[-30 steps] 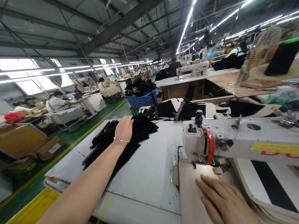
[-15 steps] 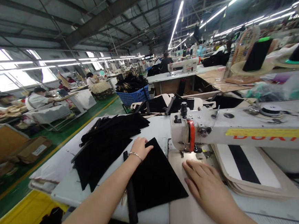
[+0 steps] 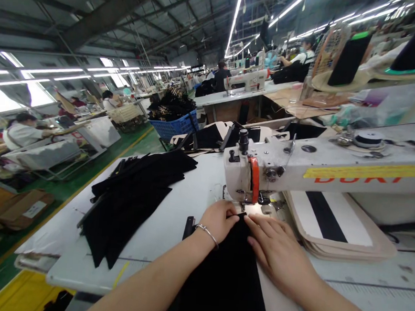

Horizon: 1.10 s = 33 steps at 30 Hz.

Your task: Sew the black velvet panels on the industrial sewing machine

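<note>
My left hand (image 3: 218, 223), with a bracelet at the wrist, pinches the top edge of a black fabric panel (image 3: 231, 282) just in front of the needle area of a sewing machine (image 3: 234, 177). A dark strip (image 3: 188, 228) runs along the panel's left side, partly hidden by my forearm. Under the panel lies a beige piece (image 3: 281, 310), its far end close to the needle. My right hand (image 3: 276, 242) rests flat on the beige piece with fingers stretched out, the fingertips at the black panel's right edge.
Left on the machine table lies a pile of black fabric pieces (image 3: 128, 197). Beige panels with a black stripe (image 3: 358, 249) are stacked under the machine arm. Behind stand a blue crate (image 3: 174, 124) and thread cones (image 3: 349, 59). Other people work at tables farther off.
My left hand has carried the black panel rightward onto the beige piece, up to the needle area. My right hand has stayed on the beige piece. The view has shifted slightly right.
</note>
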Motion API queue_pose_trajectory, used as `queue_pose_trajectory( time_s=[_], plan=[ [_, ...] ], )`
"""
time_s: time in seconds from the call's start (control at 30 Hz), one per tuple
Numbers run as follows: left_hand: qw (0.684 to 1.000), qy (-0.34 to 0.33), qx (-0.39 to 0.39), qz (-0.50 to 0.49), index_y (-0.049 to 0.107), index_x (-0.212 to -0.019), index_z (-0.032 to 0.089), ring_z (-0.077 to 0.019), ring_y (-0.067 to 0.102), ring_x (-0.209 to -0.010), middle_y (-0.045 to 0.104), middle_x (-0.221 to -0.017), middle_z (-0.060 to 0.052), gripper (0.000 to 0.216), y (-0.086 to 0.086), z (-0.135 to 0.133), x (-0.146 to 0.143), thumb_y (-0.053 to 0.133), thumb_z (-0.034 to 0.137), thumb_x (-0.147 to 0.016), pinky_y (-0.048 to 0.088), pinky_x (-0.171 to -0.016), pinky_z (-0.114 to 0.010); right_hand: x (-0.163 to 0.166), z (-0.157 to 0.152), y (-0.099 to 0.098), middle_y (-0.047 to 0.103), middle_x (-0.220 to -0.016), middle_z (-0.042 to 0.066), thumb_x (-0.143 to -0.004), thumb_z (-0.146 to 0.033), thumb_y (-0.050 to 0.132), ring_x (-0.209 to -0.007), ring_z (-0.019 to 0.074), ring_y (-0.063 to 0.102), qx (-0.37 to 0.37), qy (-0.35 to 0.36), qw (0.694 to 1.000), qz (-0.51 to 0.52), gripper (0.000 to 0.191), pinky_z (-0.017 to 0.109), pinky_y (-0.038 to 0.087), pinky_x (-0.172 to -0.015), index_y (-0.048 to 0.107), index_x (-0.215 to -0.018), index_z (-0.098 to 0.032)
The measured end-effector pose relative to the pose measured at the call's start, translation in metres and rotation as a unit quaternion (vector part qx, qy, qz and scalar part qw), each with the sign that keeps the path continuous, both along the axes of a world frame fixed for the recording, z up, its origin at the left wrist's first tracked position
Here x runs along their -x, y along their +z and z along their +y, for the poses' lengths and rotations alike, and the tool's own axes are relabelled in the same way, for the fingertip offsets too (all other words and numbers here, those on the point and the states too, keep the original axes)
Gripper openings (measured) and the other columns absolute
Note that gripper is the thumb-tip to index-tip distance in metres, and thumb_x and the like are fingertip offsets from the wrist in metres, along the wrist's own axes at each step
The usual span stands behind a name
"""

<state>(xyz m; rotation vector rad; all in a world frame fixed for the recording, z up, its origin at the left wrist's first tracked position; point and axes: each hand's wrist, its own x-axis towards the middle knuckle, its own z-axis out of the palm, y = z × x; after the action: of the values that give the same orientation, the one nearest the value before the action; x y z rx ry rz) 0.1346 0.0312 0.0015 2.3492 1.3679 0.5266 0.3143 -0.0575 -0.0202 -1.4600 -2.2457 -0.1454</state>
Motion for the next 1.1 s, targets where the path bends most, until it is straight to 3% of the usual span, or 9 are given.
queue_pose_trajectory(
  time_s=[0.43, 0.5, 0.67, 0.83, 1.1],
  plan=[
    [0.999, 0.027, -0.017, 0.022, 0.065, -0.084, 0.018, -0.0185, 0.061, -0.080, 0.066, -0.085, -0.004, 0.004, 0.000, 0.011, -0.006, 0.063, 0.020, -0.081, 0.051, -0.074, -0.032, 0.001, 0.001, 0.000, 0.052, -0.131, 0.009, -0.094, -0.039, 0.043, -0.115, 0.0265, 0.047, 0.034, -0.008, 0.999, -0.019, 0.049, 0.045, 0.037, -0.094, 0.040, -0.140, -0.020],
    [0.999, 0.003, -0.041, 0.022, 0.064, -0.087, 0.018, -0.0197, 0.061, -0.087, 0.066, -0.093, -0.005, 0.006, 0.004, 0.003, -0.004, 0.061, 0.018, -0.082, 0.051, -0.082, -0.034, 0.000, 0.001, 0.000, 0.052, -0.131, 0.009, -0.094, -0.039, 0.044, -0.116, 0.0263, 0.046, 0.039, -0.010, 0.999, -0.017, 0.050, 0.045, 0.037, -0.094, 0.040, -0.139, -0.020],
    [0.980, -0.167, -0.102, 0.039, 0.061, -0.107, 0.018, -0.0217, 0.054, -0.115, 0.062, -0.117, -0.007, 0.020, 0.008, -0.024, 0.005, 0.058, 0.021, -0.088, 0.040, -0.106, -0.042, 0.000, 0.001, -0.001, 0.051, -0.131, 0.006, -0.092, -0.037, 0.048, -0.119, 0.0231, 0.045, 0.035, 0.001, 0.999, 0.004, 0.043, 0.042, 0.034, -0.100, 0.047, -0.132, -0.022],
    [0.976, -0.174, -0.120, 0.048, 0.057, -0.116, 0.017, -0.0220, 0.050, -0.124, 0.059, -0.125, -0.007, 0.026, -0.001, -0.027, 0.010, 0.056, 0.019, -0.090, 0.034, -0.112, -0.048, 0.000, 0.000, -0.003, 0.051, -0.131, 0.007, -0.092, -0.037, 0.048, -0.118, 0.0234, 0.045, 0.030, -0.013, 0.999, 0.005, 0.045, 0.043, 0.035, -0.101, 0.045, -0.134, -0.022],
    [0.971, -0.194, -0.134, 0.044, 0.059, -0.113, 0.017, -0.0203, 0.052, -0.121, 0.063, -0.118, -0.007, 0.023, -0.004, -0.015, 0.008, 0.052, 0.017, -0.091, 0.036, -0.112, -0.045, 0.002, 0.000, 0.002, 0.052, -0.129, 0.007, -0.093, -0.034, 0.046, -0.118, 0.0238, 0.047, 0.039, -0.021, 0.999, 0.002, 0.043, 0.043, 0.039, -0.100, 0.047, -0.134, -0.020]
  ],
)
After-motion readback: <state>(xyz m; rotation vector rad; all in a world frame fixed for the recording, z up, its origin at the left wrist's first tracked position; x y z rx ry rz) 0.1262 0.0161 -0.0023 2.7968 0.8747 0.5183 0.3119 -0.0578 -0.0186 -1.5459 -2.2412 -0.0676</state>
